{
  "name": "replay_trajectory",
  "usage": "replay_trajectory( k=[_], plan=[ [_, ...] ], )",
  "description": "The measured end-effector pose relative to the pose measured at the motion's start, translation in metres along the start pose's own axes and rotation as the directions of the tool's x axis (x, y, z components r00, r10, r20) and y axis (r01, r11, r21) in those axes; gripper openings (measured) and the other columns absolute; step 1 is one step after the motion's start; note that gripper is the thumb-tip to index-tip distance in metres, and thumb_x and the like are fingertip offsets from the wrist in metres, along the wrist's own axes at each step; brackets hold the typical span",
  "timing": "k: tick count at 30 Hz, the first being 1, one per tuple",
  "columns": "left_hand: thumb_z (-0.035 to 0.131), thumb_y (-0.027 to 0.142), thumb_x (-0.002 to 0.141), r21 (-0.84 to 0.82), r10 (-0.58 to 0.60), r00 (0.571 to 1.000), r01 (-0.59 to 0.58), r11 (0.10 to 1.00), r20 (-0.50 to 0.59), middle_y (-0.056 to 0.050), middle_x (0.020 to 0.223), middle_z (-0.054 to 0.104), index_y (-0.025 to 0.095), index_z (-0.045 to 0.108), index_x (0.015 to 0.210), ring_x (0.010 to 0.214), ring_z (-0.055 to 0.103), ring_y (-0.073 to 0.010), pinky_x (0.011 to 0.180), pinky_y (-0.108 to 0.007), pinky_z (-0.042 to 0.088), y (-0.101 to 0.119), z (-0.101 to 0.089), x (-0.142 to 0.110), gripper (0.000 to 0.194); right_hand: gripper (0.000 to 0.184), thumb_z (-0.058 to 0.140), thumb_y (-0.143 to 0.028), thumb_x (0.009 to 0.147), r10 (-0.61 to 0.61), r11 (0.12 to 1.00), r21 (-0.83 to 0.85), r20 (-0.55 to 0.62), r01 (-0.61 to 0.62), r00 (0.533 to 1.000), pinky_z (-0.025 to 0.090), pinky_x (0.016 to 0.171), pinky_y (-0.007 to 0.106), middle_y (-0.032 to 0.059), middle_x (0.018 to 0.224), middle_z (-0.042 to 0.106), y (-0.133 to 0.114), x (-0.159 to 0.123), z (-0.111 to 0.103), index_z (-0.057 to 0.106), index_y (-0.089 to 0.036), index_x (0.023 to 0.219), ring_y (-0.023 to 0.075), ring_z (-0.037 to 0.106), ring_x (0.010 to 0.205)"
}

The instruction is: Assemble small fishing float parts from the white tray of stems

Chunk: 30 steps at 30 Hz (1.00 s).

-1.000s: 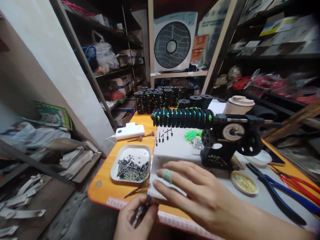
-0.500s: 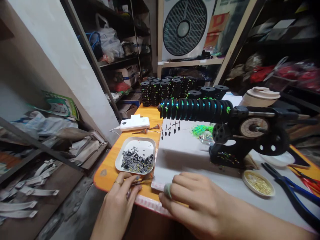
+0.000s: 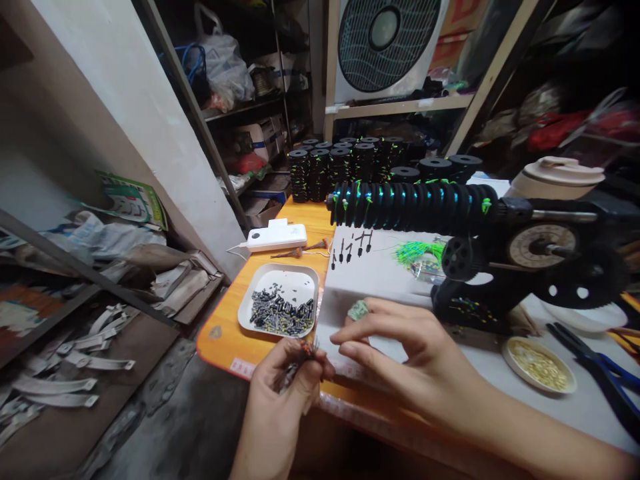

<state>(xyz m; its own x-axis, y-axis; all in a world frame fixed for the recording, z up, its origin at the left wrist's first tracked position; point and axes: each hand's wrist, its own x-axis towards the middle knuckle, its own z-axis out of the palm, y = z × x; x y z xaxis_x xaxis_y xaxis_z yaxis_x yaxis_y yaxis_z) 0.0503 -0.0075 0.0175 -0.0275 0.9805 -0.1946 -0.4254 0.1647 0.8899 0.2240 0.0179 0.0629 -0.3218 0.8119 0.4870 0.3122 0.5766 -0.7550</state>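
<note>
My left hand is raised at the table's front edge, thumb and fingers pinched on a small bundle of thin dark pieces with orange bits. Their exact kind is too small to make out. Just to its right, my right hand has its fingers stretched and slightly parted, with nothing visible in them. A green wrap covers one of its fingertips. Behind my left hand stands a white tray of small dark and yellow-tipped parts. Several small dark pieces lie in a row on the white sheet.
A black winding device with a ribbed roller spans the right side. Close by are a dish of gold bits, blue-handled pliers, green strands, and a white power bank. Black spools stand at the back.
My left hand has lifted from beside the tray, with the small bundle now showing in its pinch. My right hand has risen off the table edge and its fingers have straightened. The view has shifted.
</note>
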Motion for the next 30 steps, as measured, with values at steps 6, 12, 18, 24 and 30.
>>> replay_trajectory(
  k=[6,12,18,24,30],
  plan=[
    [0.091,0.04,0.065,0.046,0.042,0.999,-0.042,0.998,0.01,-0.001,0.066,0.067,0.016,0.071,0.067,0.063,0.057,-0.0109,0.058,-0.017,0.045,-0.005,0.011,0.003,0.031,0.012,0.072,-0.013,0.088,0.055,0.996,0.071,-0.057,-0.051,0.997,0.047,0.056,0.019,-0.0005,0.067,0.07,0.003,0.001,-0.001,0.081,-0.021,0.088,0.0102,0.058,0.059],
    [0.085,0.036,0.073,0.208,0.134,0.99,-0.124,0.97,-0.034,0.0,0.068,0.068,0.017,0.071,0.073,0.067,0.058,-0.0129,0.065,-0.019,0.048,-0.006,0.01,0.007,0.023,0.012,0.069,-0.011,0.088,0.018,1.0,0.01,-0.149,-0.017,0.989,0.05,0.064,0.02,0.0,0.075,0.072,-0.003,-0.001,-0.006,0.077,-0.02,0.087,0.0108,0.063,0.068],
    [0.082,0.026,0.075,0.224,0.254,0.967,-0.24,0.945,-0.035,0.001,0.07,0.067,0.019,0.069,0.068,0.069,0.061,-0.0149,0.067,-0.021,0.049,-0.007,0.017,0.006,0.016,0.012,0.067,-0.015,0.092,-0.038,0.998,-0.062,-0.08,0.033,0.996,0.044,0.054,0.023,0.0014,0.068,0.067,-0.002,-0.004,-0.002,0.078,-0.019,0.092,0.0122,0.057,0.06],
    [0.085,0.031,0.074,0.162,0.273,0.961,-0.262,0.951,-0.049,-0.001,0.073,0.068,0.02,0.075,0.075,0.07,0.061,-0.0139,0.067,-0.019,0.049,-0.012,0.023,0.0,0.015,0.011,0.062,-0.012,0.091,-0.061,0.996,-0.066,-0.097,0.055,0.993,0.044,0.056,0.023,0.0008,0.07,0.064,-0.002,-0.004,-0.001,0.072,-0.017,0.087,0.0115,0.055,0.061],
    [0.087,0.04,0.071,-0.268,-0.121,0.985,0.15,0.952,0.121,-0.002,0.068,0.069,0.016,0.077,0.078,0.039,0.03,0.0044,0.042,-0.009,0.025,0.002,0.019,-0.004,0.027,0.011,0.062,-0.012,0.091,0.054,0.997,0.066,-0.081,-0.049,0.995,0.048,0.063,0.019,-0.0009,0.072,0.067,-0.006,0.002,-0.006,0.068,-0.018,0.082,0.0101,0.061,0.066]
  ],
)
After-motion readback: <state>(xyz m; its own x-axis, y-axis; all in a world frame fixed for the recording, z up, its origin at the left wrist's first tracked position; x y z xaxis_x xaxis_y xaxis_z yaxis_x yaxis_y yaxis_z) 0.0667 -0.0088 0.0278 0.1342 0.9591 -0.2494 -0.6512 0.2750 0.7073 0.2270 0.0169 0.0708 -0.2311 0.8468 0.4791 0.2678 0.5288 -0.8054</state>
